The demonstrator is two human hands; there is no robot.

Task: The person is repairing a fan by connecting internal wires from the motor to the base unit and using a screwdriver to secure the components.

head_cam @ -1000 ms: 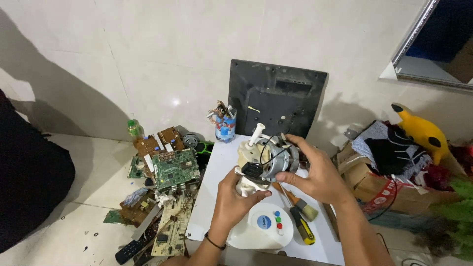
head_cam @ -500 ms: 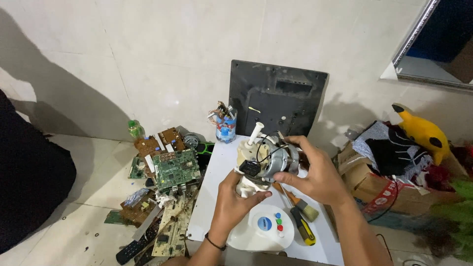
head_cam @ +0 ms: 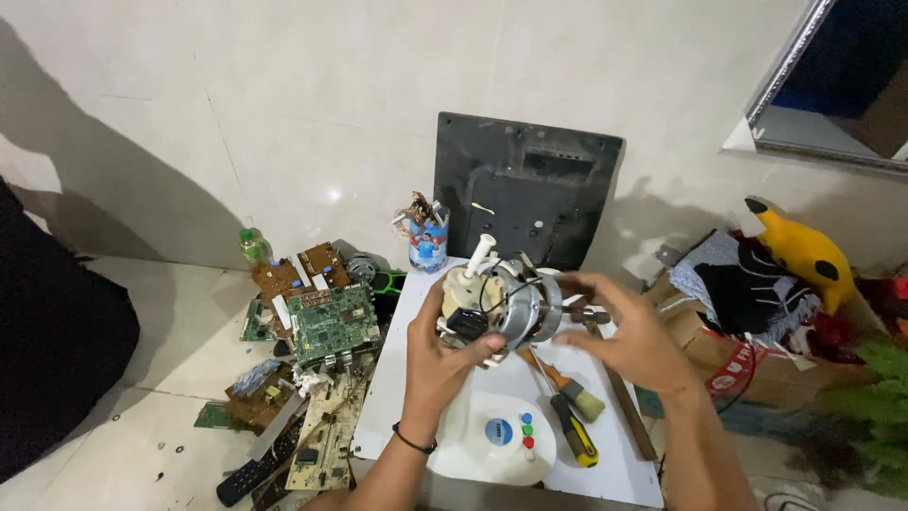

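My left hand [head_cam: 441, 355] grips a fan motor [head_cam: 503, 305] from below, holding it above a small white table [head_cam: 402, 378]. The motor has a cream gearbox with a white knob on top, a black capacitor and a silver metal body. My right hand [head_cam: 632, 336] is at the motor's right end, its fingers around the shaft side. Below the motor lies the white fan base [head_cam: 492, 440] with a blue dial and coloured push buttons.
A screwdriver with a yellow and black handle [head_cam: 574, 440] and a paintbrush [head_cam: 572, 390] lie on the table. A black panel [head_cam: 525, 185] leans on the wall beside a cup of parts [head_cam: 427, 244]. Circuit boards [head_cam: 326, 322] and remotes litter the floor left; boxes of clothes [head_cam: 747, 303] stand right.
My right hand has shifted from on top of the motor to its right end. The motor has turned slightly in my left hand.
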